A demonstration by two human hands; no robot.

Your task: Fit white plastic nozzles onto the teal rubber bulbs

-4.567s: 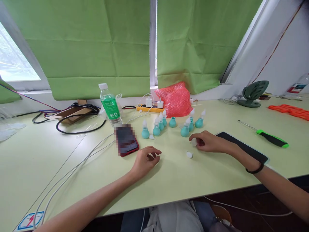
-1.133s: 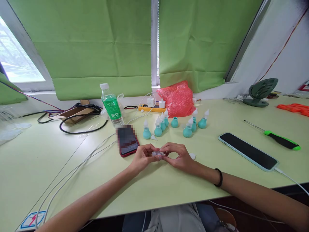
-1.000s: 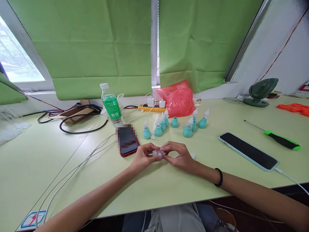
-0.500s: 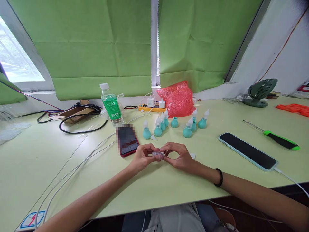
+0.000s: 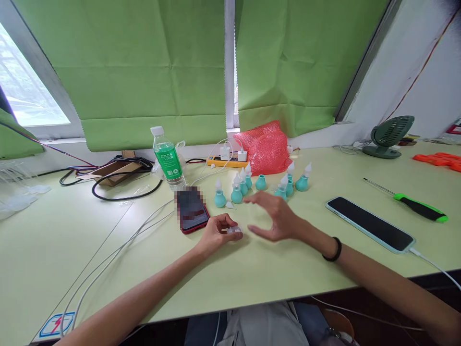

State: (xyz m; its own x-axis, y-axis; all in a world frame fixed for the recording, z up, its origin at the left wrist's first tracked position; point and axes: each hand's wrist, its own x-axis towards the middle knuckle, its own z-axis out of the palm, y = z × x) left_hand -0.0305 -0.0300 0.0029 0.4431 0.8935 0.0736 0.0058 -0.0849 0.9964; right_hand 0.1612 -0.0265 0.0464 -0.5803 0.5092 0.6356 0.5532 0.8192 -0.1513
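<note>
My left hand (image 5: 216,234) rests on the pale green table (image 5: 108,250), fingers curled round a small clear plastic piece (image 5: 235,231). Just right of it my right hand (image 5: 275,217) hovers above the table with fingers spread and nothing in it, reaching toward the row of small teal bulbs (image 5: 236,194) with white tips. One teal bulb (image 5: 260,182) has no tip. A loose white tip (image 5: 227,205) lies by the bulbs.
A red phone (image 5: 190,216) lies left of my left hand, a second phone (image 5: 369,224) on a cable at the right. Behind stand a water bottle (image 5: 167,161), pink bubble wrap (image 5: 268,149), a power strip (image 5: 225,162), a screwdriver (image 5: 414,206), a small fan (image 5: 387,137) and cables (image 5: 118,192).
My right hand has let go of the clear piece, opened and lifted toward the teal bulbs. My left hand still holds the piece at the same spot.
</note>
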